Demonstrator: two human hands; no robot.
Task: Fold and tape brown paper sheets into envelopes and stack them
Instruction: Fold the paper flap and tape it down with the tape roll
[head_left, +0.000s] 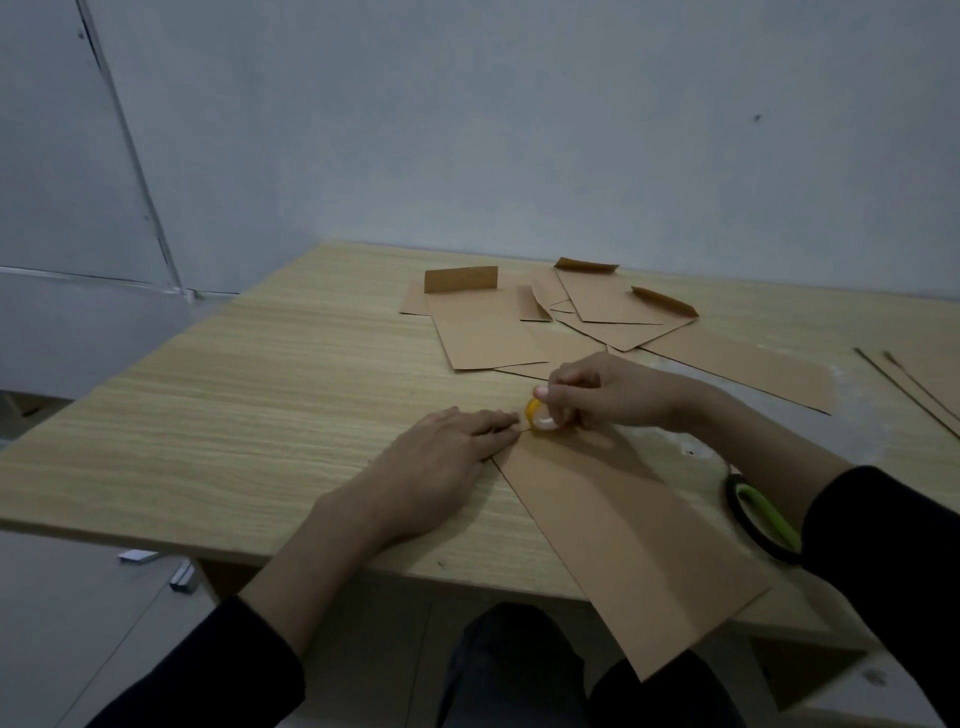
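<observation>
A folded brown paper sheet (623, 530) lies slanted on the wooden table (270, 395), its near end hanging over the front edge. My left hand (441, 467) presses flat on the sheet's far left corner, fingers together. My right hand (613, 389) grips a small yellow roll of tape (540, 415) at that same far end, just right of my left fingertips. Further back lies a loose pile of brown envelopes (519, 322), some with flaps standing up.
Green-handled scissors (763, 519) lie at the right, partly under my right sleeve. More brown sheets (748, 364) spread to the right rear, and thin strips (909, 384) lie at the far right. A grey wall stands close behind the table.
</observation>
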